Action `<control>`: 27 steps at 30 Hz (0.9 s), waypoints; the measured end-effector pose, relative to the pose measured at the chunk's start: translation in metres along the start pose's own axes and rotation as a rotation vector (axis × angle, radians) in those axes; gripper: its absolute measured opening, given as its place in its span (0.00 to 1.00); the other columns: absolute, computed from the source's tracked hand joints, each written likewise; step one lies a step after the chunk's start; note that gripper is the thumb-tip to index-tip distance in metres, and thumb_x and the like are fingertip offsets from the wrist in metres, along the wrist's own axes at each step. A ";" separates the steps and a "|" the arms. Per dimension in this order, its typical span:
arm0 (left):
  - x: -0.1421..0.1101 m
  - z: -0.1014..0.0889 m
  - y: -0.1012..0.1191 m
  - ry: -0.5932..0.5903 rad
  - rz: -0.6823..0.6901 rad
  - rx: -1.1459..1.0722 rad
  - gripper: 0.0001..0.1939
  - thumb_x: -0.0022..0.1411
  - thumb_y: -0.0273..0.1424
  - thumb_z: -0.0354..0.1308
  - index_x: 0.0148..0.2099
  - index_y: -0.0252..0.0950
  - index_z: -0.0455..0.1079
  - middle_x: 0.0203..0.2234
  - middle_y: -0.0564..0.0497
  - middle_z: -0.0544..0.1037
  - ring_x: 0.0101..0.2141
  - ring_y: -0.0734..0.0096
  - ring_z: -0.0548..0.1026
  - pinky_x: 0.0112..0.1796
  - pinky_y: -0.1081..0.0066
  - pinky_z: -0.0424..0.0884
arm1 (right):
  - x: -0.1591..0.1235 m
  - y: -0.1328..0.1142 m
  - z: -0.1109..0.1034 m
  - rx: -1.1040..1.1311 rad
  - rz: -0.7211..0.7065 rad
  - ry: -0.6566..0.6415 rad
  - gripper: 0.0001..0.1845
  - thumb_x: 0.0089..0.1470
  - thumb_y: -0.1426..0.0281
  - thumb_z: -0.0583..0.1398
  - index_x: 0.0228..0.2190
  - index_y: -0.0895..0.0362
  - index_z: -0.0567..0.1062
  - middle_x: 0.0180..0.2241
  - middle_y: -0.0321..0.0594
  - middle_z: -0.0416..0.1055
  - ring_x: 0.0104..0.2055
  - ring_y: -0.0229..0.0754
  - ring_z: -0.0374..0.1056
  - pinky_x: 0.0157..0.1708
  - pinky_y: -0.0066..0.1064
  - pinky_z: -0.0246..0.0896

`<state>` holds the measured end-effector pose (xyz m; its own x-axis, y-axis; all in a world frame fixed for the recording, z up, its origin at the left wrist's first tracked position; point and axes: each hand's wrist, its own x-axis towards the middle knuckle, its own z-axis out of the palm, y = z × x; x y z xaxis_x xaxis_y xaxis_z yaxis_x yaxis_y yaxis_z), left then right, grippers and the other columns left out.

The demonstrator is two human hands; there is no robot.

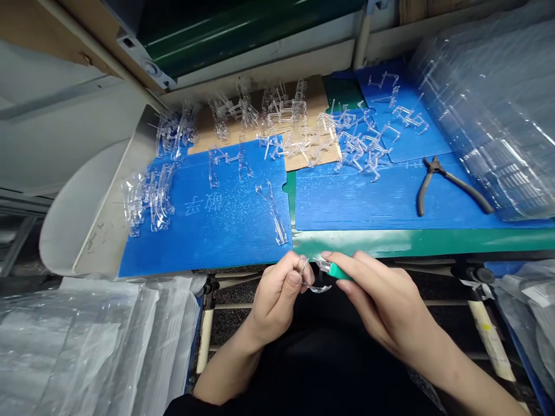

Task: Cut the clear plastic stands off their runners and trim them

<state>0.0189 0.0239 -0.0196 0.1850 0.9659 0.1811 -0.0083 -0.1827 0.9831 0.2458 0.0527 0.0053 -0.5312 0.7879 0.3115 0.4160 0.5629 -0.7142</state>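
Between the thumb and fingers of my left hand (pixel 280 292) is a curved clear plastic part (pixel 319 288), its free end pointing right. My right hand (pixel 381 294) is closed round a small green-handled knife (pixel 339 271), whose metal tip faces the part. Both hands are close together just off the front edge of the table. A single long clear plastic piece (pixel 276 216) lies on the blue sheet (pixel 217 231) beyond my left hand. Clear plastic pieces (pixel 150 196) stand grouped at the left of that sheet.
Many clear sprue scraps (pixel 359 141) are heaped at the back middle, partly on cardboard (pixel 202 124). Dark-handled nippers (pixel 434 166) lie open on the right. Stacked clear trays (pixel 498 115) rise at the far right. Plastic-wrapped sheets (pixel 87 341) fill the lower left.
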 end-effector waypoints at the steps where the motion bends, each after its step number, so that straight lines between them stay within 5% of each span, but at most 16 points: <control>1: 0.000 0.000 0.000 -0.006 0.000 0.007 0.18 0.86 0.39 0.45 0.44 0.37 0.68 0.31 0.51 0.68 0.31 0.69 0.66 0.35 0.68 0.62 | 0.000 -0.001 -0.001 -0.011 -0.014 -0.001 0.21 0.79 0.72 0.55 0.68 0.52 0.68 0.45 0.41 0.79 0.34 0.39 0.74 0.32 0.31 0.65; 7: 0.000 -0.001 0.000 -0.020 0.014 0.057 0.18 0.85 0.41 0.46 0.43 0.37 0.67 0.30 0.52 0.67 0.31 0.68 0.67 0.36 0.68 0.64 | 0.000 -0.007 -0.005 0.024 -0.030 -0.024 0.19 0.79 0.73 0.55 0.66 0.52 0.69 0.50 0.42 0.81 0.38 0.39 0.78 0.35 0.30 0.67; 13: 0.002 -0.001 -0.001 -0.032 0.057 0.030 0.15 0.85 0.40 0.48 0.43 0.38 0.65 0.30 0.52 0.66 0.32 0.68 0.65 0.35 0.68 0.62 | -0.010 -0.008 -0.008 0.061 0.023 -0.064 0.22 0.79 0.72 0.55 0.68 0.48 0.68 0.59 0.40 0.81 0.58 0.46 0.79 0.51 0.33 0.71; 18: 0.002 0.000 -0.001 -0.017 0.082 0.047 0.15 0.84 0.40 0.49 0.44 0.38 0.65 0.30 0.52 0.66 0.31 0.68 0.65 0.34 0.67 0.61 | -0.011 -0.010 -0.012 0.202 0.063 -0.102 0.22 0.78 0.73 0.56 0.67 0.46 0.69 0.57 0.39 0.81 0.58 0.45 0.80 0.62 0.35 0.71; 27: 0.003 0.002 -0.002 0.001 0.112 0.045 0.15 0.85 0.40 0.49 0.43 0.38 0.66 0.30 0.53 0.66 0.31 0.70 0.65 0.35 0.68 0.62 | -0.004 -0.019 -0.005 0.312 0.144 -0.083 0.24 0.77 0.75 0.56 0.68 0.43 0.70 0.54 0.38 0.81 0.51 0.43 0.81 0.50 0.31 0.76</control>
<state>0.0212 0.0270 -0.0214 0.1847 0.9390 0.2902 0.0157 -0.2980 0.9544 0.2439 0.0397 0.0207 -0.5472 0.8233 0.1510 0.2521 0.3342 -0.9082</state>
